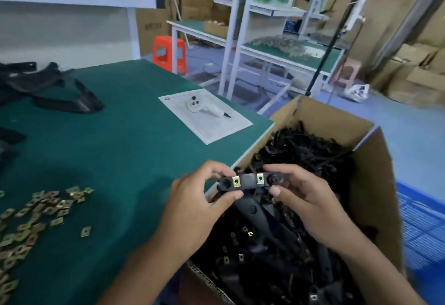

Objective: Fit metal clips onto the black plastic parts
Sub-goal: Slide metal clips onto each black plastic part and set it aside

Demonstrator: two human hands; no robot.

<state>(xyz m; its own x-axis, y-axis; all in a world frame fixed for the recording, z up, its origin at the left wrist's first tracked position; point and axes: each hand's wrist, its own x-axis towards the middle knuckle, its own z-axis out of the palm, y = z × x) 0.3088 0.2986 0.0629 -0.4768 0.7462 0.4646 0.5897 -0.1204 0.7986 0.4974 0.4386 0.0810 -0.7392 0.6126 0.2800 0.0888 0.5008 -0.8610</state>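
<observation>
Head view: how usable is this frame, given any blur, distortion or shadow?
Head view: the held part and its two clips are fairly sharp; both hands, left hand and right hand, read clearly. The edges smear, notably the blue crate. Wide-angle bending tilts the shelf posts. A soft shadow falls on the green mat; the box interior is dark.

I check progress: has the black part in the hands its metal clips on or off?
On. The black part carries two metal clips, one nearer each end, pinched between left hand and right hand.
</observation>
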